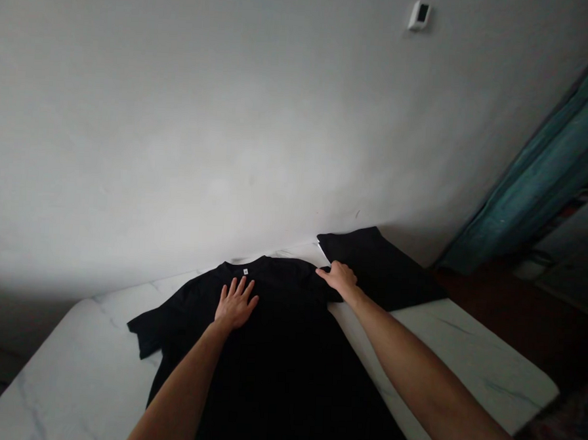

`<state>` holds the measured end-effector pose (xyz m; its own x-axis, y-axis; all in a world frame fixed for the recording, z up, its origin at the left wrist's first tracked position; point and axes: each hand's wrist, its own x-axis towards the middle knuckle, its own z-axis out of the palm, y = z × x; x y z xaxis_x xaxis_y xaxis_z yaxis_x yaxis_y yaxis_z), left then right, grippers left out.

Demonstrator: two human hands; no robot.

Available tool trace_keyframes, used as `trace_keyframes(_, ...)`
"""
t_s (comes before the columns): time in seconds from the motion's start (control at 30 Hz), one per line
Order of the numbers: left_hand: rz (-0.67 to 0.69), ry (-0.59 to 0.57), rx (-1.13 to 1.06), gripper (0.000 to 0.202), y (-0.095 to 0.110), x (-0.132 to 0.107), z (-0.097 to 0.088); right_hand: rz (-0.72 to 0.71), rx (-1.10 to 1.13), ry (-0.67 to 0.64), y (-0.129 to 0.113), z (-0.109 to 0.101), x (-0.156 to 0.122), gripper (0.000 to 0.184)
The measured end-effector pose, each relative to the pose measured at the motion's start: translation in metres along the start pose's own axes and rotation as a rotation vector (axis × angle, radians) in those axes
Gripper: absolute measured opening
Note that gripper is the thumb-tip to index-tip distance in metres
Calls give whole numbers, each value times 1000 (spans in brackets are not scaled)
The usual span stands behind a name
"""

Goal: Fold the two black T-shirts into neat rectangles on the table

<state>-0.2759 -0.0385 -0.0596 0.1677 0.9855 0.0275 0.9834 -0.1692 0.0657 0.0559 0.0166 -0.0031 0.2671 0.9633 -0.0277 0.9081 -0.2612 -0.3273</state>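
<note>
A black T-shirt (277, 357) lies spread flat on a white marble table (464, 350), its collar at the far side and its small white neck label (245, 271) facing up. My left hand (235, 303) presses on the chest of the shirt with its fingers spread. My right hand (339, 279) lies at the shirt's far right shoulder, fingers together on the fabric. Whether those fingers pinch the cloth is hidden. Just beyond that hand, a folded black garment (380, 267) lies at the table's back right.
The table stands against a grey-white wall (230, 125) with a small white wall-mounted device (419, 16) high up. A teal curtain (538, 160) hangs at the right. Dark floor shows past the table's right edge.
</note>
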Motion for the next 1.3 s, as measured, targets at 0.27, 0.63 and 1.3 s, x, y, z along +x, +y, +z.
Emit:
trace_keyframes(0.27,-41,22,-33,61,3,-1,-1,-82,66,59,18,8,17,25)
trace_keyframes(0.63,106,103,-171,28,83,143,-34,-150,240,-5,53,5,-10,30)
trace_keyframes(1.3,101,83,-75,20,100,182,-20,-258,2,-61,58,4,-50,31)
